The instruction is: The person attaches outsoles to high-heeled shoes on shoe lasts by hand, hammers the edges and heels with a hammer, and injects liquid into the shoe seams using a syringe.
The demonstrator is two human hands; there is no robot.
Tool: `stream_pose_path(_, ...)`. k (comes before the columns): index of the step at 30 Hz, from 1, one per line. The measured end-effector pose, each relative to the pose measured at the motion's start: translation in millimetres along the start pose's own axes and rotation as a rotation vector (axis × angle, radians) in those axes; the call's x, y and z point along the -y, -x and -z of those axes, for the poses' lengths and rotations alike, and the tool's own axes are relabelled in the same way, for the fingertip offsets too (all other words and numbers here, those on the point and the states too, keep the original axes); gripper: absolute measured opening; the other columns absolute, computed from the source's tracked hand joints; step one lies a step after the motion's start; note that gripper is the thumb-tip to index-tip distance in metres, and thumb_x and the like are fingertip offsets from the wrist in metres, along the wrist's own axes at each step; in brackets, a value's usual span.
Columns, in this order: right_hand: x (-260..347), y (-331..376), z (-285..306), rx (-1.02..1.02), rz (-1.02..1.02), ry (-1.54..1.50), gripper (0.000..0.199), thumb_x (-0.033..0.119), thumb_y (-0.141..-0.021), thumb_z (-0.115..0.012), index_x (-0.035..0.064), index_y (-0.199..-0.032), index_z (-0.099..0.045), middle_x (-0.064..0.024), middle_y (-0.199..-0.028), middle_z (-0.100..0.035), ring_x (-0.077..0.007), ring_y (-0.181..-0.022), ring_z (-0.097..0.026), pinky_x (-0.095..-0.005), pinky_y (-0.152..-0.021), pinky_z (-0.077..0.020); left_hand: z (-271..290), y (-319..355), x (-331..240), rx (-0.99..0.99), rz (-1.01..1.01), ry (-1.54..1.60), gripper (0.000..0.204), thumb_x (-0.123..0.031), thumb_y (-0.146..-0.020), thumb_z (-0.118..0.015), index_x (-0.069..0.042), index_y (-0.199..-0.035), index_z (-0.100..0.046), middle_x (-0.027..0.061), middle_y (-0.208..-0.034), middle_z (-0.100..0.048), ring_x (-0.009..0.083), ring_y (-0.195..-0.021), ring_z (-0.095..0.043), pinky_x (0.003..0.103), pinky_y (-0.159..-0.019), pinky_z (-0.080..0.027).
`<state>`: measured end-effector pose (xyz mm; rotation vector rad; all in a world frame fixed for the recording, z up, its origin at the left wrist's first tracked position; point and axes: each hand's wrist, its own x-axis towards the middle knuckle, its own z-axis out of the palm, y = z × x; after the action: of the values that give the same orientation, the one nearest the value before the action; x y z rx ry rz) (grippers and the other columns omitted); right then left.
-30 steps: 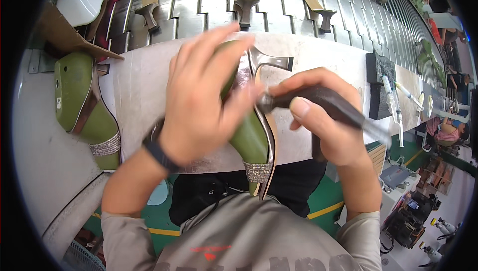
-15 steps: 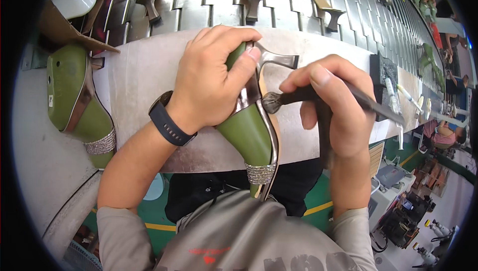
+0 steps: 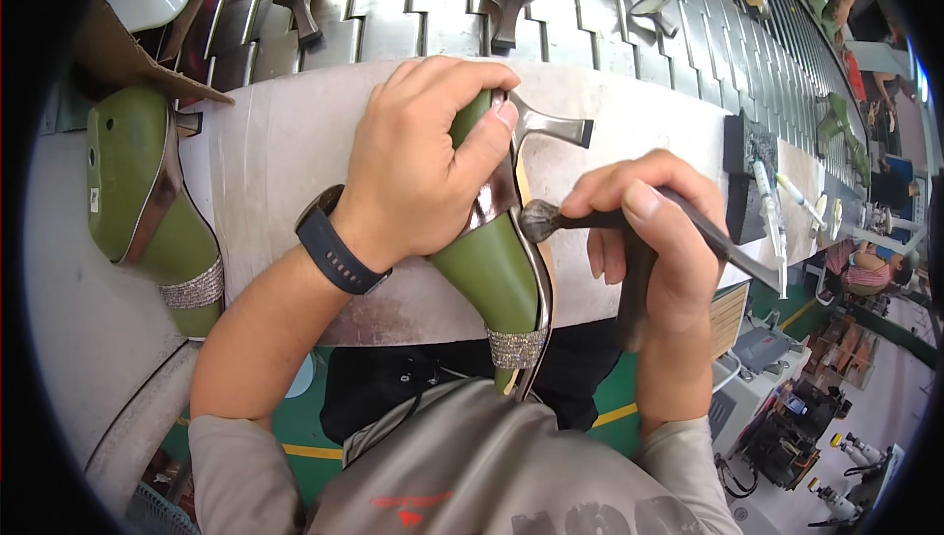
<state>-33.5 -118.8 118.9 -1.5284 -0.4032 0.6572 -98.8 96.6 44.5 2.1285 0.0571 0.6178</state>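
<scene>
My left hand [image 3: 428, 156] is wrapped round a high-heeled sandal on a green shoe last [image 3: 492, 274], with the thumb near the heel end. The sandal lies on its side, its brown heel [image 3: 560, 129] pointing right and its toe toward me. A glittering band [image 3: 516, 349] crosses the toe. My right hand [image 3: 664, 230] grips a hammer [image 3: 596, 221], its dark handle running down below the palm. The hammer's rounded face is at the sole's edge near the middle of the shoe; whether it touches, I cannot tell.
A matching sandal on a green last [image 3: 147, 181] stands at the left beside a cardboard box [image 3: 138, 53]. Soles with heels [image 3: 506, 4] lie on the metal slat conveyor [image 3: 438, 19] beyond the pale work board [image 3: 285, 142]. A black block [image 3: 752, 176] with syringe-like tubes [image 3: 772, 210] stands right.
My right hand and the hammer have shifted slightly down and left. My left hand keeps its hold on the sandal. On the conveyor, the right-hand sole and heel have moved or turned.
</scene>
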Motion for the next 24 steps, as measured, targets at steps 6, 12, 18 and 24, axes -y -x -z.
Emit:
stream_pose_path(6,-13.3,0.9,3.8,-0.023,0.083,-0.167,0.022,0.015,-0.097,-0.063,-0.0064,-0.095,-0.067,-0.0251,-0.095,-0.076,-0.0127,-0.053,-0.057,-0.0263,-0.052,-0.0511,0.4,1.0,-2.5,-0.006,0.01,-0.009,0.026,-0.014,-0.097,-0.065,0.0,-0.118,-0.072,0.0166,-0.111,-0.073,0.0336,-0.102,-0.066,0.041,-0.094,-0.051)
stream_pose_path(12,31.5,-43.0,-5.5,0.182,-0.129,0.1,0.026,0.021,-0.088,-0.069,-0.0044,-0.084,-0.068,-0.0232,-0.085,-0.075,-0.011,-0.048,-0.052,-0.0238,-0.046,-0.0444,-0.9,1.7,-1.3,-0.026,-0.001,-0.009,0.025,-0.012,-0.094,-0.066,-0.001,-0.116,-0.072,0.0154,-0.109,-0.073,0.0344,-0.1,-0.066,0.041,-0.093,-0.051)
stream_pose_path(18,36.1,-23.7,-30.3,0.277,0.236,0.59,0.025,0.022,-0.087,-0.07,-0.0022,-0.082,-0.069,-0.018,-0.085,-0.077,-0.0099,-0.057,-0.057,-0.0239,-0.057,-0.0487,2.6,2.8,-1.9,-0.008,-0.009,-0.027,0.025,-0.012,-0.095,-0.066,-0.001,-0.116,-0.072,0.0161,-0.108,-0.073,0.0349,-0.101,-0.066,0.041,-0.093,-0.051)
stream_pose_path(24,11.6,4.0,-8.8,-0.095,-0.052,0.056,0.024,0.018,-0.102,-0.063,-0.0039,-0.099,-0.071,-0.0157,-0.095,-0.079,-0.0091,-0.056,-0.06,-0.022,-0.054,-0.0484,8.2,9.7,0.1,-0.003,0.015,-0.016,0.027,-0.016,-0.101,-0.062,-0.001,-0.12,-0.073,0.0166,-0.109,-0.073,0.0314,-0.102,-0.067,0.038,-0.094,-0.051)
